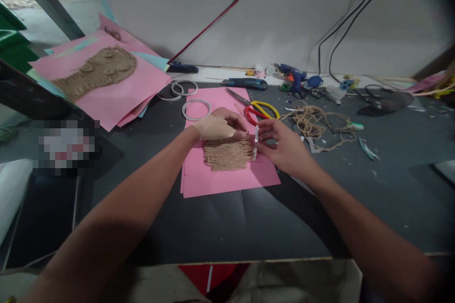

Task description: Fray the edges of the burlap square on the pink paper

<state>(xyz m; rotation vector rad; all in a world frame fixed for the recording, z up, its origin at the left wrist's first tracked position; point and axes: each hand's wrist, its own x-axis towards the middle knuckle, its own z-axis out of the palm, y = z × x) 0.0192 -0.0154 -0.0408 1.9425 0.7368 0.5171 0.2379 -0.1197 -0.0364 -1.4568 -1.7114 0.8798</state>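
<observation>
Rows of brown jute twine (229, 154) lie side by side as a patch on pink paper (231, 187). My left hand (222, 125), with a beige wrap around its palm and thumb base, rests over the patch's upper edge. Its thumb and fingers close together at the upper right corner, on what looks like the twine; the exact grip is partly hidden. At the patch's right edge, my right hand (280, 144) has its fingertips closed against a narrow white strip (255, 144). Scissors (258, 106) with red and yellow handles lie just beyond both hands.
Tape rolls (196, 110) sit left of the scissors. Behind are a blue utility knife (245, 84) and a blue glue gun (293, 75). Loose twine (316, 123) tangles at right. Stacked pink sheets (110, 109) bear a twine-covered shape (103, 68) at left. Cables hang along the wall.
</observation>
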